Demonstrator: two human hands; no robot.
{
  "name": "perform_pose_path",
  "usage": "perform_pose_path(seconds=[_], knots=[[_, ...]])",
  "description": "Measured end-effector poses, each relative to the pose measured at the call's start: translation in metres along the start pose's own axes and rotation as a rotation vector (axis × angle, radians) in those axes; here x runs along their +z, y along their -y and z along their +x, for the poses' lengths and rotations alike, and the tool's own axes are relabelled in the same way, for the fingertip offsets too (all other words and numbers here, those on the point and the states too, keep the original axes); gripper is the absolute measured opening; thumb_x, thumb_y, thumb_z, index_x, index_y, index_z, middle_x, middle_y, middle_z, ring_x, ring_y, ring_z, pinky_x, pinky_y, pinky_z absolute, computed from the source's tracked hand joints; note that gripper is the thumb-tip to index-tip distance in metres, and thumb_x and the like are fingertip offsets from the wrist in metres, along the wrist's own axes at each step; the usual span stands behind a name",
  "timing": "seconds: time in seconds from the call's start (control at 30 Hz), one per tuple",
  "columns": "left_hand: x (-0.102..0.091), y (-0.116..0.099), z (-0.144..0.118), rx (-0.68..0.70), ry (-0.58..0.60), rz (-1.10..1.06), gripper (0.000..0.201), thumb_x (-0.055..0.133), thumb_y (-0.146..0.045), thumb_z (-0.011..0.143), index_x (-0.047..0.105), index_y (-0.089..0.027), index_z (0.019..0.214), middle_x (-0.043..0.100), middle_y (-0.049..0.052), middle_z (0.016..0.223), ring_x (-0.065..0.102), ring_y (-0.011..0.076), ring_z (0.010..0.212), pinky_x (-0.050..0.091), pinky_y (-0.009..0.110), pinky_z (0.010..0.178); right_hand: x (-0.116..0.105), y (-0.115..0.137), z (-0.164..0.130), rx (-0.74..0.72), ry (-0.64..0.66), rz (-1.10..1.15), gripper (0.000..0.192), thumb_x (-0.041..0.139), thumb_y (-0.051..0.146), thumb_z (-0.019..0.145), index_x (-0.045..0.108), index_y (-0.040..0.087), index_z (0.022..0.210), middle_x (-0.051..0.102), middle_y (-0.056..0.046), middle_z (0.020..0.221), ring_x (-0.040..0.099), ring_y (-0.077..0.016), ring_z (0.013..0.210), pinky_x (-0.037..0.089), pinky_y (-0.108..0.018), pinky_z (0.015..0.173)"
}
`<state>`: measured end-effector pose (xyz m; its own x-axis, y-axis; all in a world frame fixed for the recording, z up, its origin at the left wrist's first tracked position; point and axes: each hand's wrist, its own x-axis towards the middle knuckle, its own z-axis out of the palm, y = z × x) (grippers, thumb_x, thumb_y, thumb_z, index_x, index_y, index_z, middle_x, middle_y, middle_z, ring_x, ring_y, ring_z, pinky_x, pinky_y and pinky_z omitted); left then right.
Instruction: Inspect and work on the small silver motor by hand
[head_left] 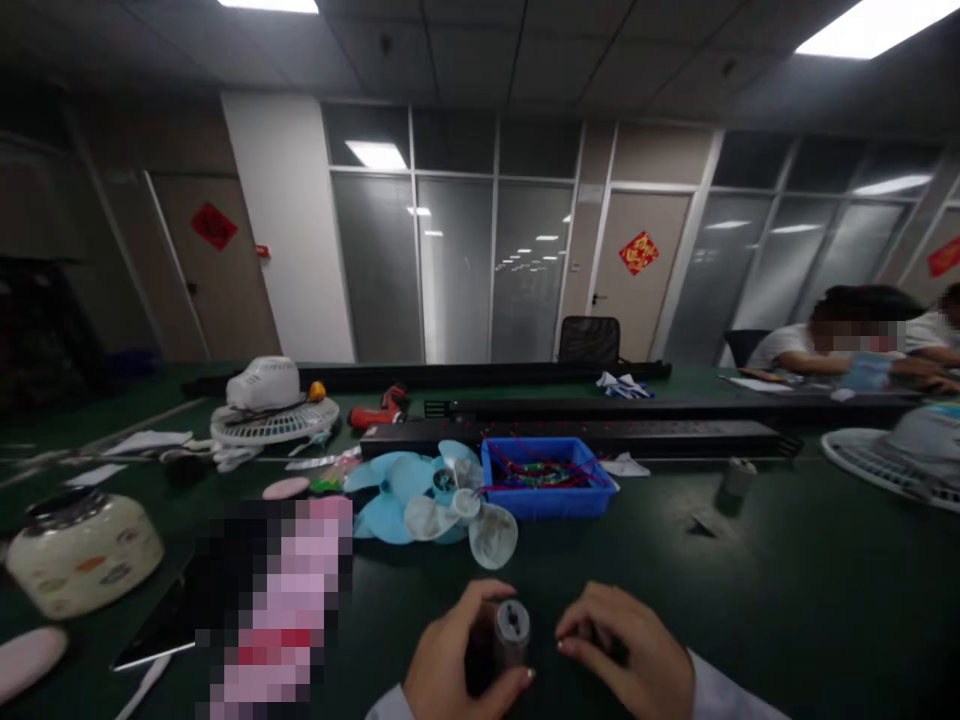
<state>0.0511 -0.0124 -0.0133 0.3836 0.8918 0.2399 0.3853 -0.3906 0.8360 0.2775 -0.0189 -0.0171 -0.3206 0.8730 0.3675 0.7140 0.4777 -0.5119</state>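
Note:
My left hand (457, 650) is wrapped round a small silver metal cylinder (513, 625), which stands upright with a dark opening in its top face. Thumb and fingers grip it from both sides. Just to the right, apart from the cylinder, my right hand (630, 645) is closed in a pinch. Something small and dark may be between its fingers, but I cannot make it out. Beyond my hands lie pale blue fan blades (409, 490) and a clear fan blade (493, 535), beside a blue bin (551, 505) holding circuit boards and red wires.
A similar cylinder (741, 477) stands to the right near a small dark piece (703, 526). Long black bars (585, 438) cross the table behind the bin. Leftward are a red power drill (379, 408), a fan guard (322, 420) and a cream housing (86, 555). People sit far right.

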Motion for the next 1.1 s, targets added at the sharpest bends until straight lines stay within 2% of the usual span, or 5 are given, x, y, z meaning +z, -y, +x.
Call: perform_pose_path(seconds=[0.1, 0.17, 0.4, 0.77, 1.1], knots=[[-0.003, -0.006, -0.001, 0.034, -0.022, 0.035, 0.046, 0.068, -0.017, 0.067, 0.054, -0.025, 0.110, 0.070, 0.000, 0.093, 0.065, 0.0184, 0.083, 0.051, 0.029, 0.076, -0.005, 0.010, 0.005, -0.008, -0.013, 0.092, 0.005, 0.064, 0.023, 0.083, 0.068, 0.024, 0.085, 0.062, 0.000, 0.072, 0.058, -0.0146, 0.065, 0.045, -0.028, 0.061], [-0.006, -0.012, -0.001, 0.014, -0.017, 0.053, 0.041, 0.068, -0.019, 0.069, 0.058, -0.024, 0.108, 0.069, 0.002, 0.097, 0.065, 0.0203, 0.087, 0.051, 0.031, 0.077, -0.006, 0.019, 0.012, -0.048, -0.117, 0.193, 0.006, 0.061, 0.020, 0.084, 0.067, 0.022, 0.085, 0.064, -0.001, 0.074, 0.059, -0.0145, 0.068, 0.046, -0.027, 0.062], [-0.011, -0.017, 0.000, 0.046, 0.038, 0.057, 0.037, 0.067, -0.025, 0.073, 0.058, -0.022, 0.108, 0.069, 0.003, 0.099, 0.064, 0.0207, 0.088, 0.050, 0.031, 0.076, 0.014, 0.049, 0.038, -0.189, -0.284, 0.386, 0.005, 0.060, 0.019, 0.084, 0.065, 0.019, 0.084, 0.063, -0.003, 0.075, 0.060, -0.0150, 0.070, 0.048, -0.027, 0.063], [-0.012, -0.018, -0.001, 0.057, 0.032, 0.071, 0.036, 0.068, -0.025, 0.074, 0.059, -0.021, 0.108, 0.069, 0.003, 0.099, 0.064, 0.0206, 0.088, 0.050, 0.032, 0.077, 0.012, 0.053, 0.038, -0.250, -0.211, 0.389, 0.007, 0.060, 0.017, 0.083, 0.066, 0.020, 0.084, 0.057, -0.002, 0.078, 0.057, -0.0147, 0.074, 0.048, -0.027, 0.067], [-0.012, -0.016, -0.002, 0.067, 0.010, 0.096, 0.045, 0.071, -0.025, 0.073, 0.059, -0.023, 0.116, 0.069, 0.003, 0.106, 0.064, 0.0213, 0.093, 0.050, 0.033, 0.082, 0.011, 0.052, 0.038, -0.238, -0.249, 0.354, 0.010, 0.062, 0.011, 0.082, 0.066, 0.019, 0.085, 0.062, -0.001, 0.079, 0.059, -0.0139, 0.076, 0.048, -0.025, 0.069]])
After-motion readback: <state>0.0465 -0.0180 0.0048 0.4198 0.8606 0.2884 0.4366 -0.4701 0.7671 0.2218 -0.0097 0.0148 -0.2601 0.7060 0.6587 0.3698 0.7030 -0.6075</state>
